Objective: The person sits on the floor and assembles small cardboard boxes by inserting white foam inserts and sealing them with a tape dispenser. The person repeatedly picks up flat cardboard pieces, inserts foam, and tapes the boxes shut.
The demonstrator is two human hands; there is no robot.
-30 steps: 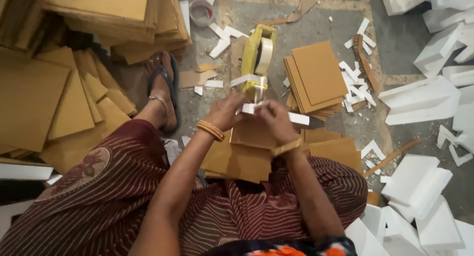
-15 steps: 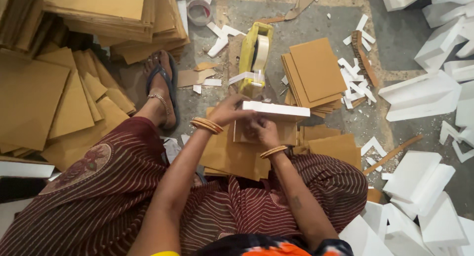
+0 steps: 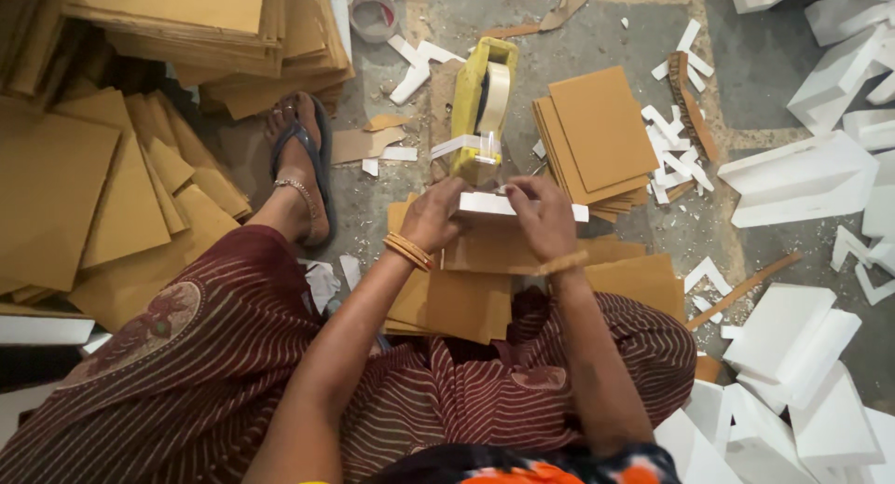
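I sit on the floor with a white foam strip (image 3: 487, 204) lying across a brown cardboard piece (image 3: 494, 251) held in front of me. My left hand (image 3: 434, 214) grips the left end of the strip and cardboard. At the strip's right part, my right hand (image 3: 542, 215) pinches its top edge, fingers close to the tape. A yellow tape dispenser (image 3: 481, 111) with a clear tape roll stands just beyond my hands. Its loose tape end reaches toward my fingers.
Brown cardboard sheets (image 3: 601, 134) are stacked right of the dispenser, more piles (image 3: 186, 36) at the left and upper left. White foam blocks (image 3: 802, 181) and scraps cover the right side. My sandalled foot (image 3: 300, 172) rests at the left. A tape roll (image 3: 375, 14) lies farther back.
The foam strip and cardboard have shifted slightly up toward the dispenser. My right hand has moved from below the strip up onto its top edge; my left hand stays on its left end.
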